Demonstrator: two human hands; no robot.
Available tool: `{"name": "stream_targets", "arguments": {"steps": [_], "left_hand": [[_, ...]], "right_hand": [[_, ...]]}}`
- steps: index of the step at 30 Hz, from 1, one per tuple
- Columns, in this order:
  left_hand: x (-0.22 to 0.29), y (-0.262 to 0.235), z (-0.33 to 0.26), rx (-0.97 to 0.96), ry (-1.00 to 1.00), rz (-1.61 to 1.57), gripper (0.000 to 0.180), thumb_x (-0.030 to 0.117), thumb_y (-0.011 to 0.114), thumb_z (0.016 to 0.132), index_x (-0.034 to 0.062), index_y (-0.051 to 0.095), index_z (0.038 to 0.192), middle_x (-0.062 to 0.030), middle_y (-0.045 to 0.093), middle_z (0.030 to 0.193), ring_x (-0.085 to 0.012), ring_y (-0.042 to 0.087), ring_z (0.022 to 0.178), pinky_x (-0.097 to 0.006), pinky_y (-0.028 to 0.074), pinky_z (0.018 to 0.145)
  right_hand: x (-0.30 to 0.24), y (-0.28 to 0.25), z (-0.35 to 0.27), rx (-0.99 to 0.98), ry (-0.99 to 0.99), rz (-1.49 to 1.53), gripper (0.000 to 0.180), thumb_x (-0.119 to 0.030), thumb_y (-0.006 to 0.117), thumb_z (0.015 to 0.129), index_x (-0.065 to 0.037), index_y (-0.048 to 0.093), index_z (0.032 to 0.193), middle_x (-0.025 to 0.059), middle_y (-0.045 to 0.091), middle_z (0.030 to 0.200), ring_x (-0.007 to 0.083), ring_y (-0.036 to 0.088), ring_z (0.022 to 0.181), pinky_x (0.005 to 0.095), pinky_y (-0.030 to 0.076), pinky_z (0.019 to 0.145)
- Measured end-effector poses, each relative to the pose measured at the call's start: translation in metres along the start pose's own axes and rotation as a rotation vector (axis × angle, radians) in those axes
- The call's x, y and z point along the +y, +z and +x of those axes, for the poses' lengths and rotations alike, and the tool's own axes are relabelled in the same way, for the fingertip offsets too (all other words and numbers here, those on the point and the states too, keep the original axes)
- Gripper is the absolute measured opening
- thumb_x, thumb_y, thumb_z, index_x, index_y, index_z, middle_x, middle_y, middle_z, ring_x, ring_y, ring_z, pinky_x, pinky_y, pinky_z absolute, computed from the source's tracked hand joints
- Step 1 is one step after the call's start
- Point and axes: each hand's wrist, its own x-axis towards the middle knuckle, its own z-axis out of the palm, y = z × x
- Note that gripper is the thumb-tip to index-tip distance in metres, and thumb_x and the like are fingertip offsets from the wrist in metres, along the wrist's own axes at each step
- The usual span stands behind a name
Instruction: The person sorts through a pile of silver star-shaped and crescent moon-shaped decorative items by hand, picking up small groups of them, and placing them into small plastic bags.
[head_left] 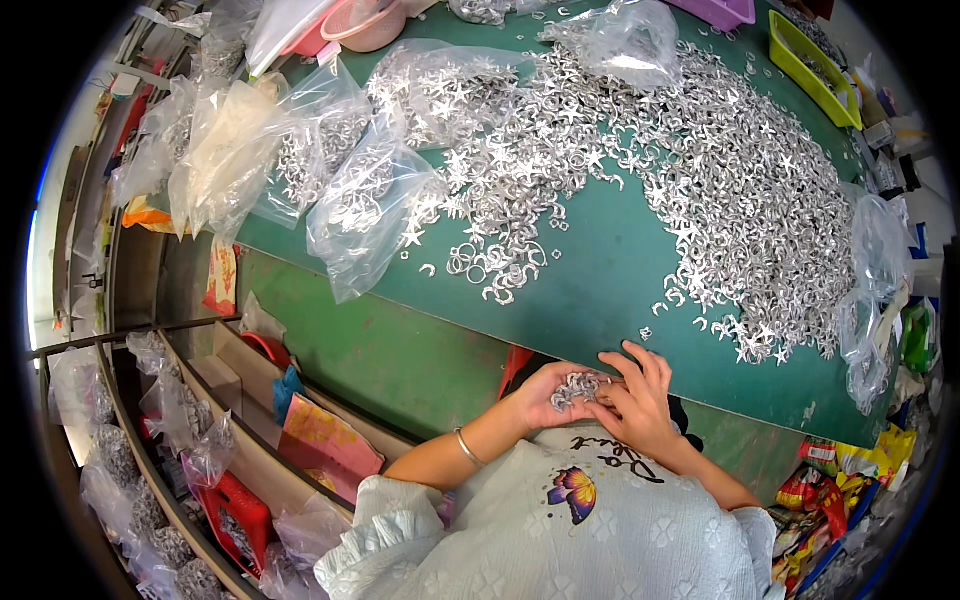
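Close against the body, the left hand (548, 395) cups a small pile of silver rings (575, 387), palm half-curled; the right hand (635, 392) picks at them with bent fingers. They look light, stiff, slippery, best pinched singly by the rim.

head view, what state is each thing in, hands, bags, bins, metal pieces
left hand: cupped palm up, holding a small pile of silver metal rings
right hand: fingers picking at that pile
loose silver star and ring pieces: spread in heaps on the green table
clear plastic bags: part filled, lying slumped
yellow-green plastic bin: open, holding pieces
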Motion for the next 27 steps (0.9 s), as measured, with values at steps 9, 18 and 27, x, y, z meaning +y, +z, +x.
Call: {"name": "stream_targets", "arguments": {"steps": [9, 18, 27], "left_hand": [[-0.003, 0.001, 0.005, 0.015, -0.006, 0.076, 0.039, 0.018, 0.042, 0.095, -0.0133, 0.051, 0.118, -0.0253, 0.058, 0.121, -0.0386, 0.056, 0.114, -0.052, 0.039, 0.105], [-0.008, 0.010, -0.002, 0.388, 0.150, 0.327, 0.037, 0.018, 0.047, 0.096, -0.0118, 0.054, 0.118, -0.0242, 0.061, 0.112, -0.0341, 0.061, 0.105, -0.042, 0.052, 0.093], [-0.005, 0.046, -0.067, 0.461, 0.293, 0.169, 0.028, 0.026, 0.052, 0.095, -0.0003, 0.061, 0.091, -0.0097, 0.054, 0.079, -0.0110, 0.043, 0.053, -0.021, 0.033, 0.039]], "right_hand": [[0.002, -0.011, -0.003, 0.180, -0.012, -0.049, 0.013, -0.010, 0.074, 0.069, -0.007, 0.064, 0.077, 0.0094, 0.062, 0.112, 0.0325, 0.051, 0.117, 0.0519, 0.031, 0.097], [0.038, -0.037, 0.010, 0.226, 0.142, -0.297, 0.018, -0.012, 0.077, 0.070, -0.009, 0.065, 0.083, 0.0035, 0.061, 0.104, 0.0272, 0.053, 0.110, 0.0488, 0.028, 0.098], [0.033, -0.030, 0.008, 0.232, 0.111, -0.226, 0.016, -0.008, 0.076, 0.071, -0.006, 0.066, 0.083, 0.0062, 0.062, 0.099, 0.0292, 0.056, 0.104, 0.0482, 0.032, 0.097]]}}
